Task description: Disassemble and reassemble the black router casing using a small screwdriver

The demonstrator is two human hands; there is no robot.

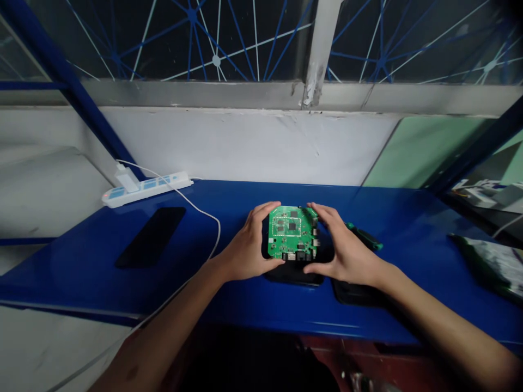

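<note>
A green circuit board (291,234) with chips and metal ports along its right and near edges is held between my two hands. My left hand (253,242) grips its left side, fingers at the far corner and thumb at the near edge. On the other side, my right hand (345,245) has its fingers at the far right corner and its thumb by the near edge. Beneath the board lies a black plastic case part (296,276), mostly covered by it. Another flat black piece (353,293) sits under my right wrist.
A green-and-black tool handle (365,237) lies beyond my right hand. On the blue table (237,310), a dark flat slab (151,237) rests to the left. A white power strip (147,189) stands at the back left, its cable (218,228) crossing the table. A plastic bag (494,261) is at right.
</note>
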